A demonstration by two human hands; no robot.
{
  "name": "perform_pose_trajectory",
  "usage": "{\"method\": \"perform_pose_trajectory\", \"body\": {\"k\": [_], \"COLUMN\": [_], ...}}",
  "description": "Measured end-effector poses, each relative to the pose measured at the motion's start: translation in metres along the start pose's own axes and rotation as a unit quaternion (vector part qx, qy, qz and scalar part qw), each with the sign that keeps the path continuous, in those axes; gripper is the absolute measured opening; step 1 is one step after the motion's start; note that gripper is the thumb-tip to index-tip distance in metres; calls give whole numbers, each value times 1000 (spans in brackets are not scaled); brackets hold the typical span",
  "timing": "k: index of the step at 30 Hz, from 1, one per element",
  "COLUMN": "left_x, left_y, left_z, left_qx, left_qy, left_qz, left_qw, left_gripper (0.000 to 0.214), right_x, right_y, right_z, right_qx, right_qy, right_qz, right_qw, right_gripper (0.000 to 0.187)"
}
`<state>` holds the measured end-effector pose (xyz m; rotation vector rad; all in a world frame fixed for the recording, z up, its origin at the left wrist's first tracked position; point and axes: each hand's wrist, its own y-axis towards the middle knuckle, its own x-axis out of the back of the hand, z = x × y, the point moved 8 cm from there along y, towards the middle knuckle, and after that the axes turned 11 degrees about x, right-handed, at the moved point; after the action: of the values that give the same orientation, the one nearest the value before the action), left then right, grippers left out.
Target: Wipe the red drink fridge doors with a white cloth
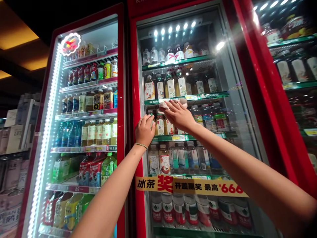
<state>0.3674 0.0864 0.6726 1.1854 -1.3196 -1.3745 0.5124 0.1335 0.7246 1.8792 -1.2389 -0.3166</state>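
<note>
I face a red drinks fridge with a glass door. My right hand presses a white cloth flat against the glass at mid height, fingers laid over it. My left hand rests on the glass by the door's left frame, fingers curled against it, holding nothing that I can see. A thin bracelet circles my left wrist. Behind the glass stand rows of tea and water bottles on green-edged shelves.
A second red fridge full of coloured bottles stands to the left. A third one shows at the right edge. A yellow banner with red characters runs across the lower door. Stacked boxes fill shelves at far left.
</note>
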Motion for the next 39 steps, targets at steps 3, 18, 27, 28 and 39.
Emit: {"method": "perform_pose_trajectory", "body": {"k": [3,18,27,28,39], "left_x": [8,15,17,19,20], "left_y": [-12,-76,-91,-92,-99], "left_z": [2,13,9,8,3], "left_qx": [-26,-92,-57,-55,-96], "left_qy": [13,11,-16,-22,-17], "left_qz": [29,-14,-67,-69,-60], "left_qw": [999,996,996,996,993], "left_gripper": [37,30,27,26,28], "right_x": [2,-23,-22,-24,-30], "right_y": [10,61,43,41,13], "right_z": [-4,51,61,65,69], "right_qx": [-64,126,155,193,265], "right_qy": [-10,35,17,21,22], "right_qz": [-23,-30,-35,-21,7], "right_qw": [998,991,987,981,964], "right_gripper": [51,46,46,45,46]}}
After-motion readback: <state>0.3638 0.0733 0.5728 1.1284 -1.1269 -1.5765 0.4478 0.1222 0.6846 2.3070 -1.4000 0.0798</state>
